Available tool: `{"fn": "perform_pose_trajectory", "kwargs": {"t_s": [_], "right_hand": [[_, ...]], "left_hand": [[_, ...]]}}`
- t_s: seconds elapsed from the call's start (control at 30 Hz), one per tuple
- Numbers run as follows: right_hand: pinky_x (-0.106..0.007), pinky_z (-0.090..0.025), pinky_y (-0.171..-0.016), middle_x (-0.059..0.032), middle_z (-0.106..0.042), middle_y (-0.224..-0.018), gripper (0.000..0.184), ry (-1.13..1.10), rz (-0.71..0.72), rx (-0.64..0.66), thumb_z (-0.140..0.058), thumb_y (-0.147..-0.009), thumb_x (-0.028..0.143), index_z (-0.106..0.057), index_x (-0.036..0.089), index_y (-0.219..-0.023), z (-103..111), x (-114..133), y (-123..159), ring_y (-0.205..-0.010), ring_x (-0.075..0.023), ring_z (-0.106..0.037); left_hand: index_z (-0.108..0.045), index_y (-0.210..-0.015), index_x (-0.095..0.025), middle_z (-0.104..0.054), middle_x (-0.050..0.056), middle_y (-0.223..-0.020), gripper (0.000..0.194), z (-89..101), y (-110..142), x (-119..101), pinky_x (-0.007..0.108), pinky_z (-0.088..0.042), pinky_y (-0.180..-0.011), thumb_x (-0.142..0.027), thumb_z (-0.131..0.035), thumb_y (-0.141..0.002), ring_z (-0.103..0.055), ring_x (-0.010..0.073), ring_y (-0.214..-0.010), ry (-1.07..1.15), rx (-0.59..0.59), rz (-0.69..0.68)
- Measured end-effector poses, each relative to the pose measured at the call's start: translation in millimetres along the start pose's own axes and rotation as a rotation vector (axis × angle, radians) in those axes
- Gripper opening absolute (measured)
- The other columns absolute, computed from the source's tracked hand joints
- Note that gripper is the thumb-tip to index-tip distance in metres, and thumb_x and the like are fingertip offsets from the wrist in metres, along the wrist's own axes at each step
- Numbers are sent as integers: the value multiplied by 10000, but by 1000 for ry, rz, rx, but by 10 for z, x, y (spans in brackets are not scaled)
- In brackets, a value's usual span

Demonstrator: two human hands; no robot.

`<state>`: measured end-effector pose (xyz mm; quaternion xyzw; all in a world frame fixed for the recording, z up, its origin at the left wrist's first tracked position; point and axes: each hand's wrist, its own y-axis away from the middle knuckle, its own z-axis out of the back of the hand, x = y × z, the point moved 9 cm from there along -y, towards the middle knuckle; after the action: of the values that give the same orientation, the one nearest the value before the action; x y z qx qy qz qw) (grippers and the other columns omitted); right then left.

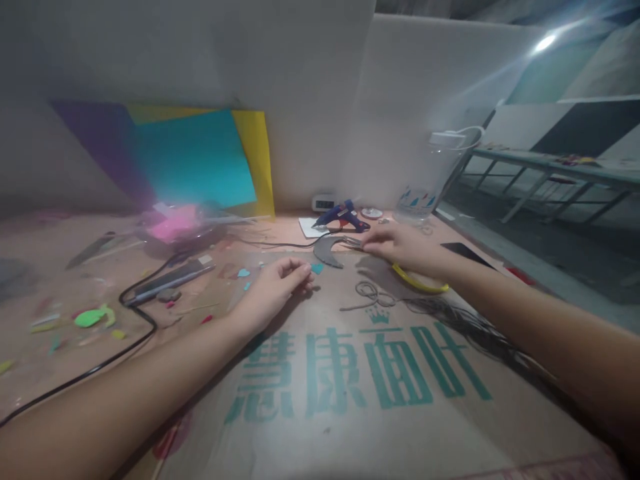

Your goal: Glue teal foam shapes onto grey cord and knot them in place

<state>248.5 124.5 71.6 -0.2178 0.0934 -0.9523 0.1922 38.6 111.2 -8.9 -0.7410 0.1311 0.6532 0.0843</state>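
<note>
My left hand (275, 288) rests on the cardboard sheet (360, 400), its fingers curled loosely with nothing visible in them, beside a small teal paper scrap (317, 268). My right hand (400, 247) reaches forward and pinches the end of a thin dark piece next to a grey crescent-shaped cutout (327, 252). A yellow curved strip (420, 283) lies under my right wrist. Just beyond my right hand lies a blue glue gun (343, 217).
Coloured paper sheets (200, 160) lean on the back wall. A pink item (175, 223), a black cable (135, 300), a green scrap (90, 317), looped string (370, 293), a clear plastic container (435, 180) and a dark phone (467, 253) lie around.
</note>
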Motion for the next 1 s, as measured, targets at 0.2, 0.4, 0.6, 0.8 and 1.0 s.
{"fn": "perform_pose_trajectory", "kwargs": {"t_s": [0.2,0.4,0.6,0.8,1.0], "right_hand": [[-339,-482,-852,-55,-679,-1061,200,31,244,297,-703,-865,383,-727,231,-992,-482,554,472,-952,-208,-631],[-336,-475,-807,-70,-649,-915,138,-42,326,65,-550,-950,199,-634,177,-843,-666,550,520,-888,-194,-591],[-291,-478,-719,-37,-691,-837,152,-81,295,-15,-500,-937,151,-611,197,-845,-579,608,482,-772,-165,-627],[-282,-482,-749,-24,-751,-946,106,-20,314,-27,-596,-936,258,-684,234,-990,-529,682,349,-842,-172,-681],[-277,-487,-776,-16,-750,-913,121,-81,385,-22,-590,-956,275,-694,226,-916,-610,669,365,-822,-151,-668]], "left_hand": [[-571,-811,-139,-632,-10,-695,268,24,-5,-4,213,-453,-637,-380,-689,-803,-580,88,-622,-62,7,-22],[-584,-776,-142,-615,-8,-695,248,10,17,-54,228,-446,-646,-365,-693,-772,-547,92,-629,-125,4,-40],[-590,-790,-163,-617,-1,-711,250,32,1,8,266,-431,-683,-396,-680,-780,-556,125,-683,-203,5,-14],[-596,-772,-169,-647,3,-697,224,21,14,-82,261,-421,-696,-383,-651,-805,-567,133,-683,-325,19,-51],[-596,-754,-172,-643,-2,-692,232,16,19,-54,248,-422,-655,-389,-667,-792,-574,130,-665,-272,19,-54]]}}
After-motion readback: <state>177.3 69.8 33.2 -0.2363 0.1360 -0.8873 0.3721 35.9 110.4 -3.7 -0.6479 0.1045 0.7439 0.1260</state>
